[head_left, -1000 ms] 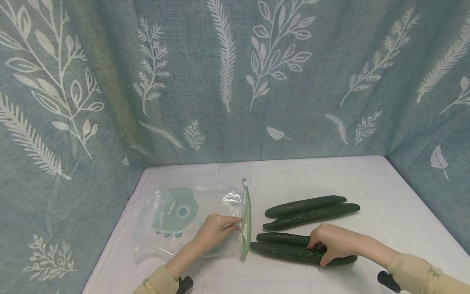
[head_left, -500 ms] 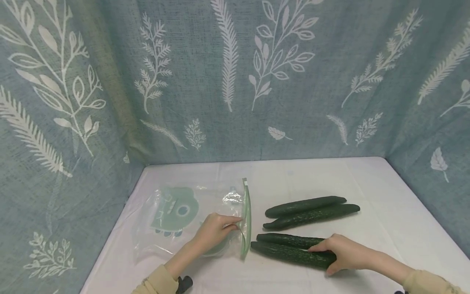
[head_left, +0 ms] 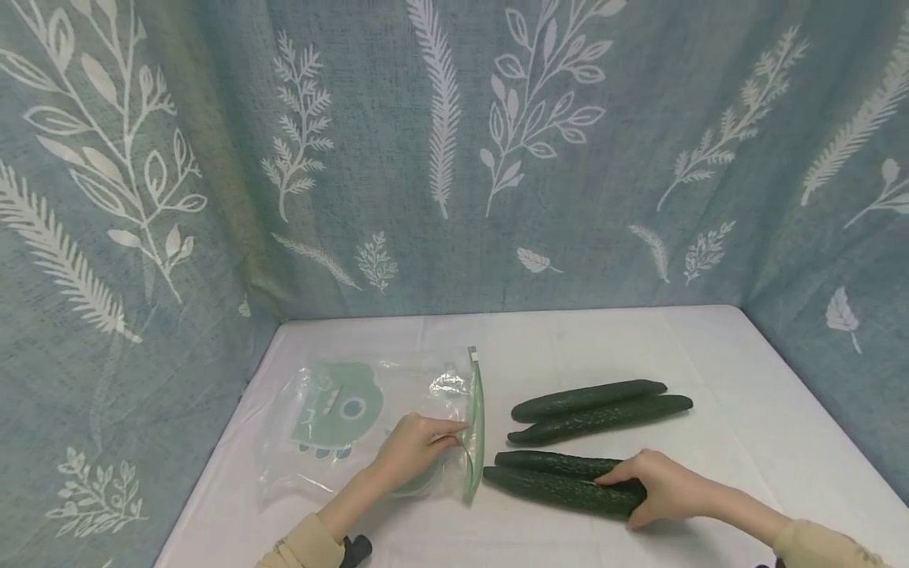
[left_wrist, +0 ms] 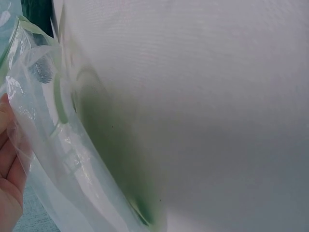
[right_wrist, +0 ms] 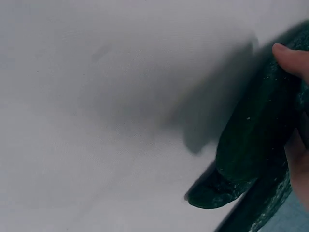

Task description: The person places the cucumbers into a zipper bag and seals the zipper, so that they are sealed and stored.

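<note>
The person's right hand [head_left: 671,489] grips the long dark-green bumpy-skinned cucumber [head_left: 561,491] nearest the person, thumb and fingers parted by its thickness and set round its right-hand part; the person's left hand [head_left: 412,446] pinches, thumb against forefinger with little gap, the clear plastic zip bag [head_left: 369,422] near its mouth.

The gripped cucumber lies aslant on the near side of the table, its left tip just beside the bag's mouth; its skin is deep green and pebbled, with pale flecks along the flank, and its body is gently curved; the right wrist view shows its blunt, rounded end and a soft shadow beside it, though whether its whole length touches the cloth cannot be told. A slimmer cucumber [head_left: 550,462] of the same dark green lies along its far side, partly hidden by the hand; farther back, a smooth-looking cucumber [head_left: 589,400] and a rougher, pale-flecked cucumber [head_left: 611,418] lie close together.

The bag lies flat and glossy to the left, printed with a pale-green cartoon creature and edged with a green zip strip [head_left: 479,426]; beneath everything spreads a white cloth-covered table [head_left: 568,339]; beyond hangs a blue-grey curtain [head_left: 383,158] with white leaf sprigs; beige sleeves [head_left: 312,540] cover both forearms.
</note>
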### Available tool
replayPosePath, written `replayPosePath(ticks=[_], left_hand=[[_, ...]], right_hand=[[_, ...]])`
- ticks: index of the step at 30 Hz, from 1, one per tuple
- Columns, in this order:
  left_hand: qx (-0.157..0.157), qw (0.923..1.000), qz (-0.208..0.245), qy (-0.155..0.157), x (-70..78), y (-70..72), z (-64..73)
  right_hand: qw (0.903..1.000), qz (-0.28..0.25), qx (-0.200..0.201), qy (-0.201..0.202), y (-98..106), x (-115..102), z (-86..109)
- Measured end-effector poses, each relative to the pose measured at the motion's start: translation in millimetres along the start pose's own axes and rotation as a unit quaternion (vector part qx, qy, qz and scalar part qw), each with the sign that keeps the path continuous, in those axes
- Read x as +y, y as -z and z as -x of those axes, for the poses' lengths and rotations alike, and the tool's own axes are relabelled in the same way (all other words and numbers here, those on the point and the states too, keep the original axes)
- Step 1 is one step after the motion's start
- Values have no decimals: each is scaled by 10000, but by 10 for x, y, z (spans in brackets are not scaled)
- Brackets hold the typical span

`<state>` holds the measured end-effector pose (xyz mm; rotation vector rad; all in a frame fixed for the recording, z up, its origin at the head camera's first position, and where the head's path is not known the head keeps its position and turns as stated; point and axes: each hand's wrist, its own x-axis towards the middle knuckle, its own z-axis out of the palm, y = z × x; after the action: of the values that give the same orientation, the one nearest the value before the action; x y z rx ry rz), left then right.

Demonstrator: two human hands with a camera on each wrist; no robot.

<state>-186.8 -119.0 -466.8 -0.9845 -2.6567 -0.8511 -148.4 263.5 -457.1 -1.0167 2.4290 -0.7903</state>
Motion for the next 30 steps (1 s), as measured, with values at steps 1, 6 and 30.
replayPosePath(ticks=[1,6,30], left_hand=[[-10,10000,9,37,3,2,5],[-29,9999,33,143,21,10,22],[128,9998,-33,123,11,11,20]], right_hand=[[9998,-191,18,44,6,21,3],[9956,-922,12,-145,51,82,16],[9821,-1819,224,-440,120,-18,-104]])
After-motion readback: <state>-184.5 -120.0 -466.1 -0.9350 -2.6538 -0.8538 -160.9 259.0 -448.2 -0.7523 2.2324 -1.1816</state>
